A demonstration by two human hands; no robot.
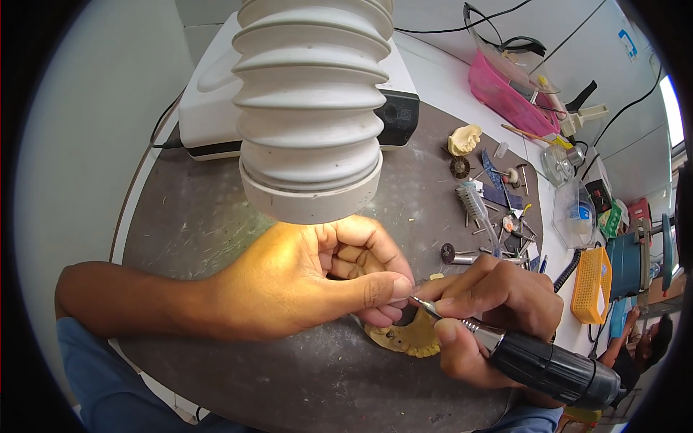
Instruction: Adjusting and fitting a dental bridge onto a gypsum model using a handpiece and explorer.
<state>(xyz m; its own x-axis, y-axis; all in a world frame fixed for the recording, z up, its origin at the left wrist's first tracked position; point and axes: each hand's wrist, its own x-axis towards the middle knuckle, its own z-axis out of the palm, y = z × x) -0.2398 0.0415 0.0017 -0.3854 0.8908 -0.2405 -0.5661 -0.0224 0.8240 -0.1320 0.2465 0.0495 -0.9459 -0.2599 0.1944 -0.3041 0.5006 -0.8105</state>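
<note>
My right hand (498, 310) is wrapped around a black and silver rotary handpiece (548, 364), its thin metal tip pointing left. That tip meets the thumb and forefinger of my left hand (303, 281), which are pinched together. Whatever small piece they hold is too hidden to make out. Beneath both hands lies a yellowish dental cast (404, 339) with a row of teeth, partly covered by my fingers. Just above my left hand hangs the mouth of a white ribbed suction hose (310, 191).
Several burs and polishing wheels (460, 167) lie on the right of the dark work mat (289, 382), beside a clear-handled brush (473, 206) and another cast piece (464, 140). A pink basket (505, 90) and a yellow basket (592, 285) stand beyond. Another person (642, 343) is at far right.
</note>
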